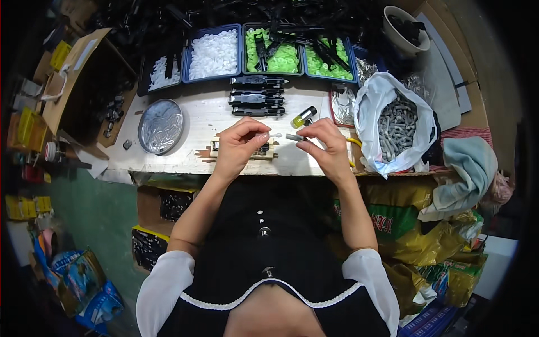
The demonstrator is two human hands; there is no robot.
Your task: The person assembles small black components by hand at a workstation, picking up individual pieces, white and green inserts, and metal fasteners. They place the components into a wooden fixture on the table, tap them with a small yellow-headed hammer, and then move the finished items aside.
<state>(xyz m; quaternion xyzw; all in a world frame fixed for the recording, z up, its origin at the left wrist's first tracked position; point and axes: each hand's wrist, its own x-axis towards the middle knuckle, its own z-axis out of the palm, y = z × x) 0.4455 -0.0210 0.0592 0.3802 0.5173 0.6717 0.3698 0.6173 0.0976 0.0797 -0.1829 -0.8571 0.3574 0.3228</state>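
Observation:
My left hand pinches a small white plastic piece between thumb and fingers above a little wooden jig on the white worktable. My right hand holds a short grey metal pin by its end, pointing it toward the white piece; the two parts are almost touching. A small yellow-capped bottle lies just beyond my hands. Several black assembled parts are stacked behind it.
Blue trays of white discs and green discs line the back edge. A round metal tin sits left. A white bag of grey metal pins stands right, with a bowl behind and a cardboard box at left.

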